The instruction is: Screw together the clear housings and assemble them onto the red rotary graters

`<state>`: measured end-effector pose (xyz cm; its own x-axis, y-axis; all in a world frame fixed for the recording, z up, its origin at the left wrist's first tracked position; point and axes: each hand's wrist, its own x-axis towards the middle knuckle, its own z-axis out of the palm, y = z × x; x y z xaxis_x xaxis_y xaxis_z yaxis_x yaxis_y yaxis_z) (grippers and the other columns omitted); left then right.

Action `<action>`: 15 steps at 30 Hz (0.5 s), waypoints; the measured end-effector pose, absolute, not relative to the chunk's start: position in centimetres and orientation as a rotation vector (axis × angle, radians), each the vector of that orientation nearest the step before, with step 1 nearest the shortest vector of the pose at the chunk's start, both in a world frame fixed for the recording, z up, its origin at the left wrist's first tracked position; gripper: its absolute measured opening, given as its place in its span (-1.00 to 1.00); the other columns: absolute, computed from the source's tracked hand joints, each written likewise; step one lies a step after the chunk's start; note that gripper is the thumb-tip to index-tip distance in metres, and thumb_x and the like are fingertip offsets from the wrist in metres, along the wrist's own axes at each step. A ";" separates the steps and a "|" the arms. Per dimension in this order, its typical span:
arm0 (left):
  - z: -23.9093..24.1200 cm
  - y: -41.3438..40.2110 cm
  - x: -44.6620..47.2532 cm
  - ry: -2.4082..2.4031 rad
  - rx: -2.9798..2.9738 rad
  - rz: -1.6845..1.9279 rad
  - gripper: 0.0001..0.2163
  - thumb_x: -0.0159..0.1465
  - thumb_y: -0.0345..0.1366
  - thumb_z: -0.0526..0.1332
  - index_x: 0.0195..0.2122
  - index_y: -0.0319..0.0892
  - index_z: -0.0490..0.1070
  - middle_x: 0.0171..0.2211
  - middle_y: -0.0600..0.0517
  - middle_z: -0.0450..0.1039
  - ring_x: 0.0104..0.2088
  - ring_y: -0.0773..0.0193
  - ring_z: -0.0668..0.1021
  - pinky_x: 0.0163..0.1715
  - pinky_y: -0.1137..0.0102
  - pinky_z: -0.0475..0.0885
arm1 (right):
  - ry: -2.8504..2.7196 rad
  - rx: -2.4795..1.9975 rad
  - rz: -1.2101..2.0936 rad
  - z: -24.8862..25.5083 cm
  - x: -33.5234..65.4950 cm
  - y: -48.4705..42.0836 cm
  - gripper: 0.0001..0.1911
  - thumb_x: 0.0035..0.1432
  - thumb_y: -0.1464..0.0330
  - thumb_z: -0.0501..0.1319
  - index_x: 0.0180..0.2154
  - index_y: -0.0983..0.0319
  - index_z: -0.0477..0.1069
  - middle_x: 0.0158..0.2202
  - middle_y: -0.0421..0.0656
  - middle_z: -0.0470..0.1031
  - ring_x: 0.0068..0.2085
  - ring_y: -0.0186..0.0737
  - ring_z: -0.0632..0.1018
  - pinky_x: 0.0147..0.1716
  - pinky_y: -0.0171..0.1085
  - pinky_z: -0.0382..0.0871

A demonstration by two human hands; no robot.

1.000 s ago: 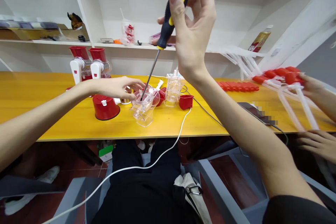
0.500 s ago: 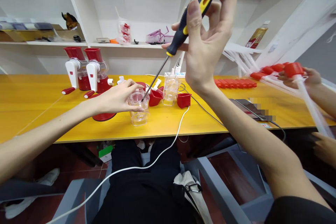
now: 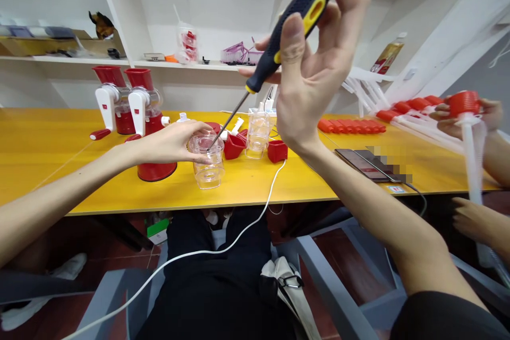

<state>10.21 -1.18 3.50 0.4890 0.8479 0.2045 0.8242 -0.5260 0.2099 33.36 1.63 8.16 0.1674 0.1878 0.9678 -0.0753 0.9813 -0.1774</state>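
My right hand [image 3: 319, 53] is wrapped round the black and yellow handle of a screwdriver [image 3: 297, 26], raised high. Its thin metal shaft slants down to the left, and the tip is at the top of a clear plastic housing [image 3: 209, 175]. My left hand [image 3: 183, 143] grips that housing round its upper part, thumb on the near side, against the table. Just right of it lie red plastic hoppers [image 3: 278, 151] and a second clear housing [image 3: 258, 138]. A red base [image 3: 156, 170] stands behind my left forearm.
Two assembled red and white rotary graters [image 3: 145, 101] stand at the back left of the yellow table [image 3: 48, 143]. A white cable [image 3: 223, 253] hangs over the front edge. A phone [image 3: 364, 164] lies right. Beyond it, a co-worker's hands [image 3: 488, 117] hold a red-capped clear tube [image 3: 472, 159].
The screwdriver's tip has shifted slightly left and down at the clear housing. Both my hands keep their holds. The co-worker's red-capped tube has moved a little to the right.
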 end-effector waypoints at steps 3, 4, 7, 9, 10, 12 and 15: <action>4.0 -0.9 9.3 1.477 2.509 0.471 -0.26 0.19 0.24 0.27 0.28 -0.11 0.34 0.21 -0.15 0.48 0.15 -0.04 0.55 0.16 0.14 0.42 | -1.343 -0.017 0.244 8.0 33.6 1.8 -0.63 0.33 0.05 0.15 0.10 -0.08 0.15 0.07 -0.18 0.29 -0.21 -0.23 0.59 -0.38 -0.22 0.64; 4.1 -0.9 9.1 1.470 2.476 0.481 -0.27 0.19 0.23 0.28 0.28 -0.10 0.35 0.19 -0.14 0.51 0.13 -0.03 0.57 0.14 0.15 0.45 | -1.321 0.022 0.253 8.0 33.7 1.8 -0.66 0.32 0.10 0.17 0.08 -0.08 0.18 0.10 -0.19 0.26 -0.21 -0.25 0.59 -0.37 -0.22 0.64; 4.5 -1.1 8.9 1.479 2.442 0.484 -0.26 0.14 0.22 0.33 0.25 -0.11 0.40 0.16 -0.14 0.54 0.08 -0.02 0.60 0.12 0.15 0.48 | -1.293 -0.001 0.290 8.1 33.8 2.1 -0.73 0.31 0.16 0.18 0.01 -0.12 0.21 0.12 -0.22 0.25 -0.17 -0.24 0.58 -0.38 -0.22 0.62; 4.7 -1.4 9.1 1.488 2.453 0.471 -0.25 0.12 0.22 0.33 0.25 -0.10 0.41 0.17 -0.14 0.52 0.10 -0.03 0.59 0.13 0.15 0.47 | -1.295 -0.081 0.297 8.3 34.0 2.5 -0.73 0.30 0.12 0.15 0.00 -0.12 0.18 0.04 -0.19 0.31 -0.17 -0.20 0.59 -0.43 -0.23 0.59; 4.7 -1.5 9.2 1.482 2.466 0.459 -0.25 0.11 0.22 0.33 0.25 -0.09 0.40 0.19 -0.14 0.51 0.12 -0.04 0.59 0.15 0.15 0.46 | -1.283 -0.093 0.277 8.4 34.0 2.6 -0.72 0.28 0.10 0.13 -0.01 -0.11 0.16 0.01 -0.19 0.33 -0.21 -0.20 0.59 -0.46 -0.23 0.57; 4.7 -1.7 9.3 1.468 2.494 0.429 -0.22 0.09 0.22 0.33 0.27 -0.07 0.37 0.20 -0.14 0.50 0.15 -0.05 0.57 0.16 0.16 0.44 | -1.265 -0.093 0.247 8.5 34.2 2.9 -0.71 0.27 0.10 0.13 -0.01 -0.11 0.15 -0.01 -0.19 0.35 -0.26 -0.20 0.59 -0.48 -0.22 0.56; 4.7 -1.7 9.2 1.465 2.518 0.407 -0.21 0.08 0.21 0.34 0.29 -0.08 0.35 0.23 -0.15 0.47 0.18 -0.05 0.55 0.16 0.17 0.43 | -1.295 -0.075 0.306 8.5 34.6 2.8 -0.72 0.29 0.10 0.17 0.00 -0.12 0.19 -0.04 -0.21 0.36 -0.26 -0.20 0.61 -0.51 -0.25 0.53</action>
<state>9.24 -1.66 4.67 0.4713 0.8715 0.1355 0.8165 -0.4892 0.3065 34.57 2.80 8.50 0.2380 0.2651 0.9344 -0.1810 0.9573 -0.2255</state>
